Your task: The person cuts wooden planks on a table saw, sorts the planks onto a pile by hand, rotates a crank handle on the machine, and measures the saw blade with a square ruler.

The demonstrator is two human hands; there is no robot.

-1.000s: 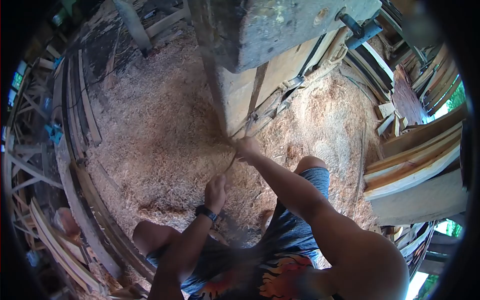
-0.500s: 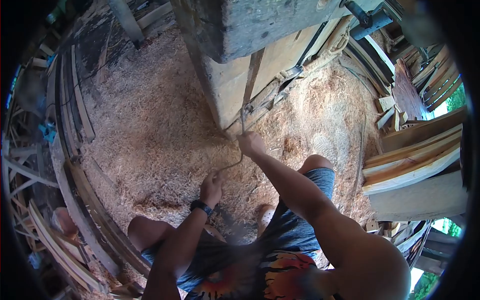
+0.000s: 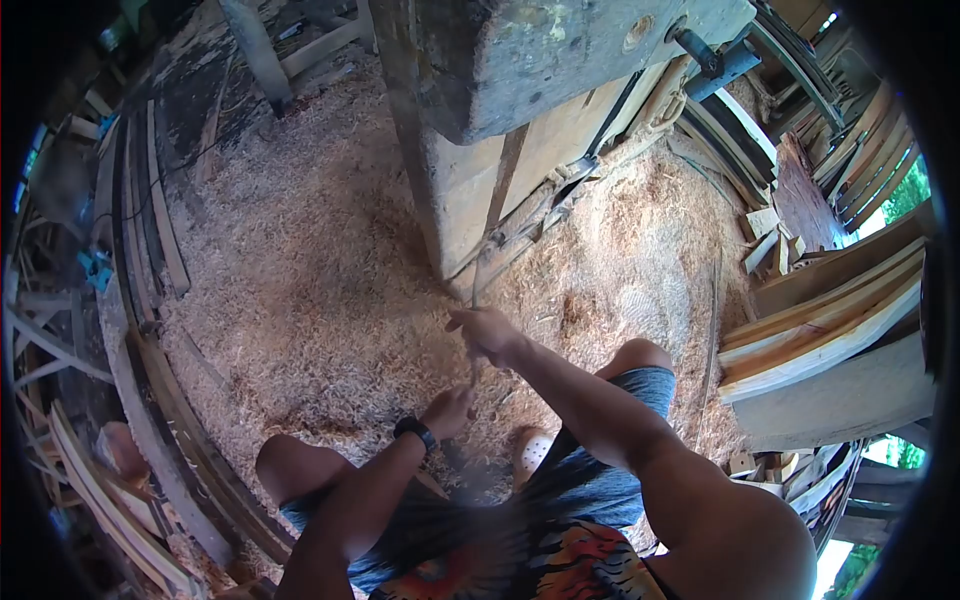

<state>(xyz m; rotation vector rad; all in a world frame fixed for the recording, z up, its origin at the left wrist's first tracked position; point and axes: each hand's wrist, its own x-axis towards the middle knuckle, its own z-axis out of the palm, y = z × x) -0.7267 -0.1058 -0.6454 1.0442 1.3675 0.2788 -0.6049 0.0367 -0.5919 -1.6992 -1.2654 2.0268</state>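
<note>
A thin rope runs down from the lower corner of a large wooden workbench-like block. My right hand is closed around it just below that corner, thumb side toward the left. Lower and a little left, my left hand, with a dark watch on the wrist, grips the same rope. A short stretch of the rope shows between the two hands. Along the block's underside, rope and dark strips are bound around a pale wooden panel. The rope's free end is hidden.
Wood shavings cover the floor. Long boards lie along the left. Stacked curved planks stand at the right, near my right arm. A blue metal clamp part juts from the block's far end.
Both hands have moved down toward me along with the rope, the left also to the right. The rope between them, earlier bent out leftward, now hangs nearly straight.
</note>
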